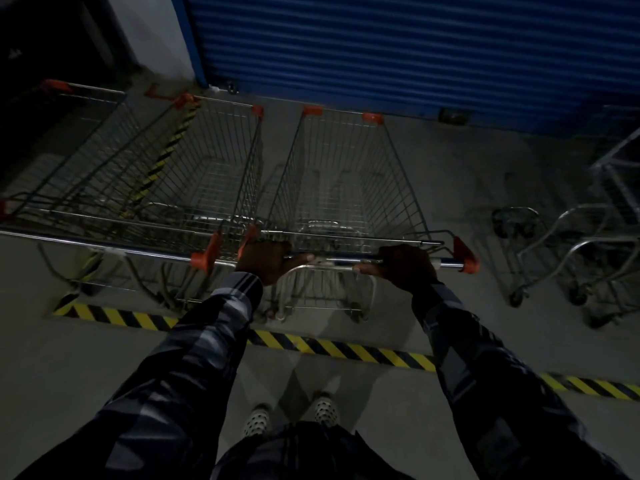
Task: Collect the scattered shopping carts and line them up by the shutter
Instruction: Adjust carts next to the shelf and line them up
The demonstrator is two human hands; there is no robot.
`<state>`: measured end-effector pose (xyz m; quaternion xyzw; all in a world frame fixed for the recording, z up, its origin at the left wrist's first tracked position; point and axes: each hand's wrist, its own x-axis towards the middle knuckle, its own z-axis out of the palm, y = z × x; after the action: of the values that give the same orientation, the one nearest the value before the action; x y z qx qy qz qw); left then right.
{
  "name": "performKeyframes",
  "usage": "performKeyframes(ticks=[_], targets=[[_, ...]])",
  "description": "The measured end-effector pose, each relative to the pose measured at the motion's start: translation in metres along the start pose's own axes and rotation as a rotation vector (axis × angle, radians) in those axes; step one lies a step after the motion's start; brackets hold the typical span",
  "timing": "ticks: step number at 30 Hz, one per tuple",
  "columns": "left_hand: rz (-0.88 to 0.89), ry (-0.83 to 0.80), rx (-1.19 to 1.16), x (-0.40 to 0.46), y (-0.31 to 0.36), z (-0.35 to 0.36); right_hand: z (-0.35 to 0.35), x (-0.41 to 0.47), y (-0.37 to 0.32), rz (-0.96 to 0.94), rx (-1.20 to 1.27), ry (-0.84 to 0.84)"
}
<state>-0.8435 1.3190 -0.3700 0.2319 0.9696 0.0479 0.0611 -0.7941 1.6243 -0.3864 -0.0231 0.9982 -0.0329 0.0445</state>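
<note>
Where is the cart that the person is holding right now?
In the head view the held cart sits centre frame, nose toward the blue shutter, right beside another parked cart on its left. Both hands, left and right, grip its handle.

Light: dim throughout, the corners falling into shadow.
Floor (450, 188): grey concrete, scuffed and stained.
Hazard tape (346, 349): a yellow-and-black striped line crossing the floor from left to right, nearer than the wall.
Second striped strip (162, 161): runs away toward the wall on the left.
Wall (152, 32): a pale pillar at upper left, with a blue frame edge beside it.
Dark opening (52, 39): black recess left of the pillar, contents too dark to tell.
</note>
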Motion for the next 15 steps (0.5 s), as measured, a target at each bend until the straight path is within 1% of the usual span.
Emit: performKeyframes(ticks=[6, 15], targets=[[0.009, -0.025, 0.002, -0.013, -0.004, 0.002, 0.003, -0.011, -0.009, 0.022, 0.008, -0.014], [0.019, 0.003, -0.011, -0.025, -0.009, 0.004, -0.002, -0.027, -0.022, 0.018, -0.027, -0.007]])
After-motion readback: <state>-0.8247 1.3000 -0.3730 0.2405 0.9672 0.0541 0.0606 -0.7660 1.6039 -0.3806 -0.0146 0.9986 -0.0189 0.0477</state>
